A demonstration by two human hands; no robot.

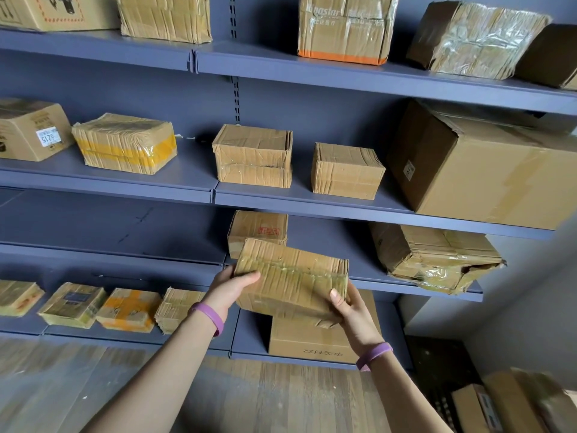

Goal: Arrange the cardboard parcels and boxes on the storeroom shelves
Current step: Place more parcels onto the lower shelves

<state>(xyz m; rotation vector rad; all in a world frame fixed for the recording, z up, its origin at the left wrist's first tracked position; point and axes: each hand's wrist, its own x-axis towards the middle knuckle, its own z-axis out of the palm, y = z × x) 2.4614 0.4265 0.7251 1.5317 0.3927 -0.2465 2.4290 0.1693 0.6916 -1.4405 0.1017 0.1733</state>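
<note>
The parcel (292, 279) is a flat, rectangular cardboard packet wrapped in clear tape. Its surface is heavily creased, and a yellowed tape seam runs along its length. It is held off the shelves between both hands, tilted so that its right end sits lower. The left hand (232, 287) grips the left end with the thumb laid across the near face. The right hand (349, 310) grips the lower right corner, thumb on the near face and fingers underneath. Each wrist carries a purple wristband (208, 317). Directly behind the parcel, just above the left hand, a stamped box (259, 228) with a red mark stands on the shelf (406, 287) and occupies the space beyond the parcel. To the right of the right hand, on the same shelf, lies a crushed parcel (437, 260) with torn tape. Below both hands, one level down, stands a plain box (312, 342) with handwritten marking. To the left of the left hand there is a row of small packets, one of them the orange-taped packet (128, 309). Above the hands, two small taped boxes (253, 156) stand beside a large carton (487, 173).
</note>
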